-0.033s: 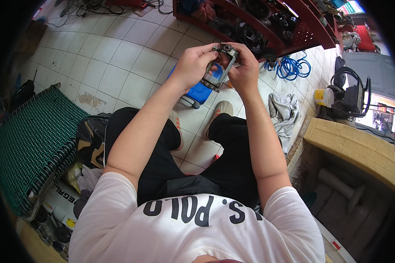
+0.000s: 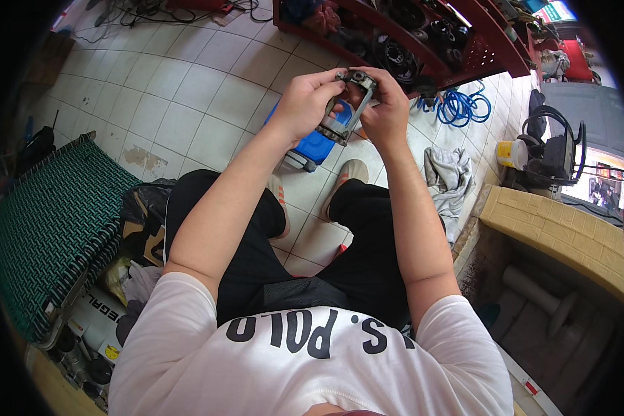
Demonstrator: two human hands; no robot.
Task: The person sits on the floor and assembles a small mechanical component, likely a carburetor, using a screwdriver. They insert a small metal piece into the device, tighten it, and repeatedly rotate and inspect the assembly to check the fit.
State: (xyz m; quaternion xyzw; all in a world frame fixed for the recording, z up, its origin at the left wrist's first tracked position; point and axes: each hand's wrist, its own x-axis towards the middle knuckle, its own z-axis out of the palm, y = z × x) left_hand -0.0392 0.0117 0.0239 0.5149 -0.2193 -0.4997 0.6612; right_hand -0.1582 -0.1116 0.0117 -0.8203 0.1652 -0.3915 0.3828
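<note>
My left hand (image 2: 304, 105) and my right hand (image 2: 390, 114) are raised in front of me, both closed around a grey metal part (image 2: 360, 78). The part has a block-like far end with a round hole, a long flat bar, and a dark crosspiece at its near end. My left fingers pinch its far left side, and my right hand grips along the bar. Its exact kind is not clear, and the fingers hide some of it. Below the hands, on the tiled floor, stands a blue plastic thing (image 2: 317, 147) with a small dark caster.
A red metal rack (image 2: 489, 52) with dark round parts stands ahead right. Near it lie a coiled blue hose (image 2: 468, 107) and a grey cloth (image 2: 447, 177). A green woven seat (image 2: 69, 215) is at left; a yellow tiled ledge (image 2: 555, 232) and white bucket (image 2: 511, 154) at right.
</note>
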